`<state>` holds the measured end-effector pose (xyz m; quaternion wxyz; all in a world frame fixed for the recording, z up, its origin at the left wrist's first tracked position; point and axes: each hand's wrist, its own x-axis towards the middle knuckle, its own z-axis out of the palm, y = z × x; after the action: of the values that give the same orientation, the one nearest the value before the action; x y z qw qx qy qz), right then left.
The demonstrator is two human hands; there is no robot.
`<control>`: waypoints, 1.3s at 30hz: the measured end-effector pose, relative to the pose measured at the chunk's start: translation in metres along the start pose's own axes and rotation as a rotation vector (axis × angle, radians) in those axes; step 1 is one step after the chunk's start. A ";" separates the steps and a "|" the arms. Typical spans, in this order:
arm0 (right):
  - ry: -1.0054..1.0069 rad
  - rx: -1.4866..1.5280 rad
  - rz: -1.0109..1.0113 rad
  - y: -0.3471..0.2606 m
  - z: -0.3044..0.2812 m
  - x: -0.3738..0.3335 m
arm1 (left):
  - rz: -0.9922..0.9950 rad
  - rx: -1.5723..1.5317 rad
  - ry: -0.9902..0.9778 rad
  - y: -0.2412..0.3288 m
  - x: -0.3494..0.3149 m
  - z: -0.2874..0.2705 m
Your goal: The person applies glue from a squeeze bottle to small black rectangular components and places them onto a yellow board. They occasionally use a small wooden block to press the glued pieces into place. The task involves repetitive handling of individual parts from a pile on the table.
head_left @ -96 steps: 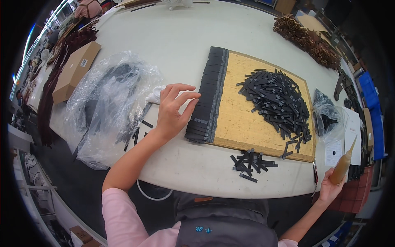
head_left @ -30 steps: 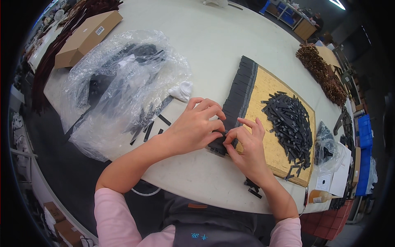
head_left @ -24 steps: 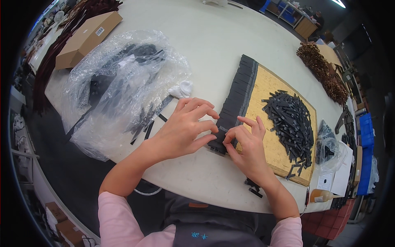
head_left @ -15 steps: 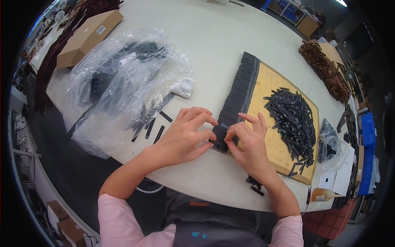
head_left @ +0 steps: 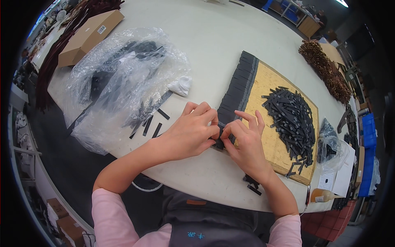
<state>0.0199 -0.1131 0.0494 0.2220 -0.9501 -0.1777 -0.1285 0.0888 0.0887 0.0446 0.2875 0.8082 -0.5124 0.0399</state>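
A yellow board [head_left: 269, 140] lies on the table, with a row of overlapping flat black strips [head_left: 236, 90] along its left edge. At the near end of that row my left hand [head_left: 193, 131] is closed, thumb and fingertips bent in on a black strip. Close beside it, my right hand [head_left: 247, 140] pinches at the same black piece with thumb and index finger, its other fingers raised. The piece itself is mostly hidden by my fingertips. On the board's right side sits a heap of loose short black strips [head_left: 290, 123].
Clear plastic bags [head_left: 123, 90] with dark contents cover the table's left, near a cardboard box [head_left: 90, 35] and a white crumpled cloth [head_left: 180, 85]. Loose strips [head_left: 147, 125] lie beside the bags. A bottle of amber liquid [head_left: 322, 195] stands at the right edge; brown bundles [head_left: 325, 72] lie beyond.
My left hand has moved slightly right and closed its fingers in toward the right hand. My right hand has shifted a little left, still pinching.
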 end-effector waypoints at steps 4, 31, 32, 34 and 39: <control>0.009 -0.007 -0.012 0.001 0.001 -0.001 | 0.006 0.013 -0.041 0.002 0.005 -0.001; 0.035 -0.023 -0.030 0.003 0.002 0.001 | -0.083 0.079 -0.250 0.007 0.022 -0.002; 0.035 -0.025 -0.030 0.003 0.002 0.001 | -0.082 0.074 -0.244 0.007 0.022 -0.001; 0.040 -0.020 -0.030 0.002 0.002 0.001 | -0.083 0.064 -0.232 0.006 0.020 -0.002; 0.046 -0.031 -0.033 0.001 0.003 0.001 | -0.079 0.087 -0.148 0.014 0.016 -0.007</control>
<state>0.0213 -0.1126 0.0468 0.2092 -0.9471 -0.1861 -0.1568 0.0855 0.0751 0.0618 0.2147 0.8402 -0.4978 -0.0091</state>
